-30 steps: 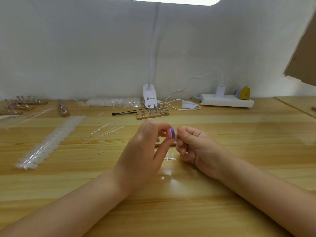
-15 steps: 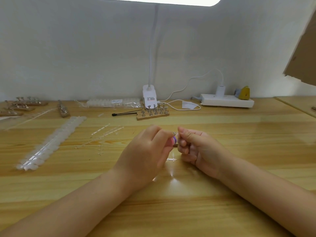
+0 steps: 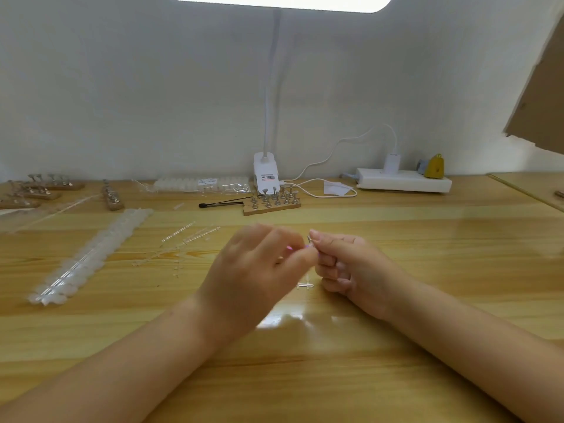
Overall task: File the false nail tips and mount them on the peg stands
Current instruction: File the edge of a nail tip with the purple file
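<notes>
My left hand (image 3: 253, 270) is blurred and grips a small pink-and-purple file block (image 3: 306, 246), of which only a sliver shows between the fingertips. My right hand (image 3: 351, 267) meets it at the table's middle, thumb and forefinger pinched on a tiny clear nail tip that is hidden by the fingers. A metal peg top (image 3: 309, 238) peeks up just behind the fingertips. A wooden peg stand (image 3: 271, 206) with several metal pegs sits further back by the lamp base. A long strip of clear nail tips (image 3: 91, 254) lies to the left.
Empty clear sprues (image 3: 189, 239) lie left of my hands, and a small sprue piece (image 3: 305, 285) lies under them. More peg stands (image 3: 45, 190) are at far left. A black brush (image 3: 219, 204), lamp base (image 3: 265, 178), bagged tips (image 3: 201, 184) and power strip (image 3: 403, 180) line the wall.
My left hand has dropped lower with the file block, which showed clearly above the fingers and is now mostly hidden. My right hand has barely moved.
</notes>
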`<move>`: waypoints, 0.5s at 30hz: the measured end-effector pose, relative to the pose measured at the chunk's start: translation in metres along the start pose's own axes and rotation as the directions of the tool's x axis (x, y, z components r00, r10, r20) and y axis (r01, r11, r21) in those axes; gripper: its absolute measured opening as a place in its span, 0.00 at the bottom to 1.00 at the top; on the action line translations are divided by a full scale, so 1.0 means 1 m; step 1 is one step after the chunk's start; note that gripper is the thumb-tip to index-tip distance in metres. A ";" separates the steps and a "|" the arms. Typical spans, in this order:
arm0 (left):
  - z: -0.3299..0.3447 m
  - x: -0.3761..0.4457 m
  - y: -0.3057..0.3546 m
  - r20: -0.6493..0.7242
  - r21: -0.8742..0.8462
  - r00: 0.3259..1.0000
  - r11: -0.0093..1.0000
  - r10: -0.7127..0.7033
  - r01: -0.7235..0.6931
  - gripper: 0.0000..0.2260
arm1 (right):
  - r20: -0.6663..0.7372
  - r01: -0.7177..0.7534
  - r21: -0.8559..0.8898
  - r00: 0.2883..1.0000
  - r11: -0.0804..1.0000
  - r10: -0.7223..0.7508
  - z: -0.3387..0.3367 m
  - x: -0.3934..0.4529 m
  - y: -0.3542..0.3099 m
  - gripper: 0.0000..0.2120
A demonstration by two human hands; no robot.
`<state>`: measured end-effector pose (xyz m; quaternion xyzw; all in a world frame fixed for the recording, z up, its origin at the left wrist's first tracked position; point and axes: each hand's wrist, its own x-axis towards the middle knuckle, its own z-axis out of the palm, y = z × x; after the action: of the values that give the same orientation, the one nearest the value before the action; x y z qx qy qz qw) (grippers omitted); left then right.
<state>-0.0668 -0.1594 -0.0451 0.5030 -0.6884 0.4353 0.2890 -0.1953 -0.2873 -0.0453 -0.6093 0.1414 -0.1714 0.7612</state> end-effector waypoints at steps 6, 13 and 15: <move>0.001 0.000 -0.002 0.018 0.066 1.000 0.998 -0.004 0.003 0.07 | 0.038 -0.030 -0.008 0.999 1.000 0.030 0.000 0.000 -0.002 0.11; 0.003 0.000 0.006 -0.019 -0.014 0.997 0.997 0.072 -0.072 0.06 | 0.066 -0.018 -0.065 0.998 0.998 0.022 0.002 -0.002 -0.003 0.13; 0.003 -0.001 0.001 0.007 0.010 0.999 0.999 0.038 -0.038 0.07 | 0.054 -0.033 -0.045 0.998 0.998 0.035 0.002 -0.002 -0.003 0.12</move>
<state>-0.0675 -0.1613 -0.0480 0.4928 -0.6967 0.4423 0.2758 -0.1963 -0.2858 -0.0415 -0.6278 0.1346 -0.1387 0.7540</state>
